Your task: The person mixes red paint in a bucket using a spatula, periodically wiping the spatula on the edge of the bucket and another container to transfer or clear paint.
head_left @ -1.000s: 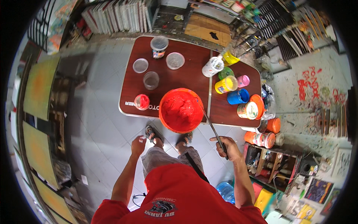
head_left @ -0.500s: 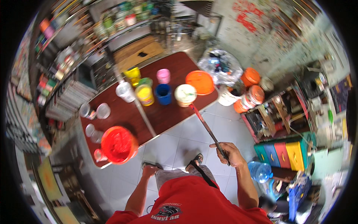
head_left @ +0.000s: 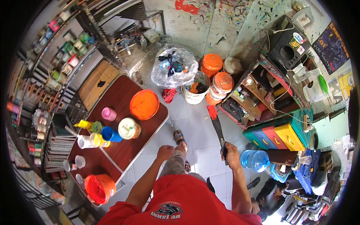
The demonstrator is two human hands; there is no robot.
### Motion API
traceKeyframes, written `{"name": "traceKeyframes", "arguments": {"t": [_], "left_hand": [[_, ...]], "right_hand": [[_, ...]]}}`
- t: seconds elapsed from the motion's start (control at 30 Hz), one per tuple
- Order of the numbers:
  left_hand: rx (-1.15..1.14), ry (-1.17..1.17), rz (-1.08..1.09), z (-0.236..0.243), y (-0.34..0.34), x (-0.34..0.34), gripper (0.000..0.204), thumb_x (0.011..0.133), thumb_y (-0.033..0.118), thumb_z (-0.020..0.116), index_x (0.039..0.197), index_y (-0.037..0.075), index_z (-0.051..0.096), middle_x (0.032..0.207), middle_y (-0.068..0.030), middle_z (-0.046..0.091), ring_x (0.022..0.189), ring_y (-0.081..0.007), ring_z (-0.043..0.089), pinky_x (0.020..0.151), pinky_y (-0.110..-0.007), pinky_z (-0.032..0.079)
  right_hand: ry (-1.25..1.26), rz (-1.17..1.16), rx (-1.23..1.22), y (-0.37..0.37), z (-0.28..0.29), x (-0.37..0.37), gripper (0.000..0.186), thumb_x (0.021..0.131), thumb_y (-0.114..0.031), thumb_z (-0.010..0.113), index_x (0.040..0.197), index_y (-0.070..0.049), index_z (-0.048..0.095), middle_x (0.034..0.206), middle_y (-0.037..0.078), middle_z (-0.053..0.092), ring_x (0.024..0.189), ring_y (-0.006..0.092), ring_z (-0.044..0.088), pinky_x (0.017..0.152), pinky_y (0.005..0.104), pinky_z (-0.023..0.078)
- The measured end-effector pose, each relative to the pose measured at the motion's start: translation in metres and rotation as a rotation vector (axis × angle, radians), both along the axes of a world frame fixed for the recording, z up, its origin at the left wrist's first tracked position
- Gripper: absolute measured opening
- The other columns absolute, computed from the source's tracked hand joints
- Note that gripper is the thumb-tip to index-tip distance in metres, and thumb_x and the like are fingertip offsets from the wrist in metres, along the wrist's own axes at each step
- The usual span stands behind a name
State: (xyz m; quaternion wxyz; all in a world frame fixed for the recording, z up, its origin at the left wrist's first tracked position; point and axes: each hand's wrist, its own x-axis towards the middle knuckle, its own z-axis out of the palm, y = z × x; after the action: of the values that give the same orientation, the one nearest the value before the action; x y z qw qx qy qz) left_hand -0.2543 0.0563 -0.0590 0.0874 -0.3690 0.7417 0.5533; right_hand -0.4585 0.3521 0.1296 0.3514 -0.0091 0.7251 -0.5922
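Note:
My right hand [head_left: 232, 155] is closed round the handle of a long dark spatula [head_left: 216, 125] with wet red paint on its far end. The spatula points away from me over the tiled floor, apart from the table. My left hand [head_left: 165, 153] hangs in front of my left thigh with its fingers curled in, and nothing shows in it. On the table's near left corner stands an orange bucket [head_left: 109, 186] of red paint. Farther along are a lidded tub [head_left: 129, 128], a blue cup [head_left: 111, 134], a pink container [head_left: 108, 114] and an orange lid [head_left: 144, 105].
The dark red table [head_left: 122, 153] lies to my left, paint shelves beyond it. Ahead are a plastic bag [head_left: 174, 71] of waste, a white bucket [head_left: 195, 98] and stacked orange buckets [head_left: 221, 85]. A coloured drawer unit [head_left: 275, 135] and a blue water bottle [head_left: 255, 160] are on my right.
My view has turned right, so the table now lies farther left. The spatula has swung from beside the table to over the floor. My left foot has stepped forward.

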Motion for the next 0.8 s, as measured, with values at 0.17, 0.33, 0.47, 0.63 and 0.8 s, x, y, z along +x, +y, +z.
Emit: {"name": "traceKeyframes", "arguments": {"t": [0.17,0.33,0.47,0.63,0.8], "left_hand": [[0.011,0.128,0.015,-0.027,-0.038,-0.165,0.038,0.090,0.038,0.067,0.102,0.003,0.074,0.088,-0.0148,0.075,0.077,-0.0255,0.074,0.074,-0.039,0.058],[-0.303,0.185,-0.008,-0.080,-0.079,-0.345,0.035,0.088,0.037,0.068,0.105,0.008,0.075,0.092,-0.0152,0.075,0.089,-0.0327,0.073,0.081,-0.046,0.057],[-0.492,0.076,-0.122,-0.188,-0.121,-0.462,0.032,0.090,0.036,0.061,0.101,0.010,0.076,0.094,-0.0165,0.074,0.089,-0.0363,0.071,0.082,-0.049,0.056],[-0.346,-0.083,-0.101,-0.347,-0.184,-0.553,0.025,0.088,0.024,0.058,0.093,0.004,0.073,0.095,-0.0203,0.073,0.092,-0.0399,0.070,0.083,-0.050,0.056],[-0.119,-0.323,-0.043,-0.435,-0.182,-0.637,0.029,0.086,0.020,0.058,0.105,0.004,0.072,0.108,-0.0250,0.071,0.104,-0.0443,0.067,0.094,-0.050,0.053]], "right_hand": [[0.074,-0.014,0.157,-0.035,-0.046,-0.100,0.036,0.108,-0.023,0.038,0.098,0.000,0.065,0.064,0.005,0.057,0.046,0.0125,0.052,0.045,0.0278,0.043],[0.117,-0.047,0.396,-0.090,-0.108,-0.197,0.034,0.102,-0.023,0.042,0.100,0.000,0.067,0.065,0.006,0.059,0.045,0.0148,0.053,0.044,0.0305,0.044],[0.076,-0.101,0.445,-0.138,-0.201,-0.255,0.034,0.099,-0.018,0.045,0.113,0.004,0.068,0.068,0.009,0.063,0.048,0.0153,0.057,0.046,0.0323,0.047],[-0.018,-0.080,0.406,-0.204,-0.237,-0.346,0.040,0.099,-0.016,0.044,0.126,0.006,0.064,0.065,0.005,0.056,0.047,0.0135,0.054,0.046,0.0298,0.046],[-0.034,-0.048,0.552,-0.228,-0.286,-0.418,0.052,0.096,-0.018,0.040,0.141,0.004,0.056,0.068,0.010,0.060,0.052,0.0158,0.056,0.050,0.0334,0.047]]}}
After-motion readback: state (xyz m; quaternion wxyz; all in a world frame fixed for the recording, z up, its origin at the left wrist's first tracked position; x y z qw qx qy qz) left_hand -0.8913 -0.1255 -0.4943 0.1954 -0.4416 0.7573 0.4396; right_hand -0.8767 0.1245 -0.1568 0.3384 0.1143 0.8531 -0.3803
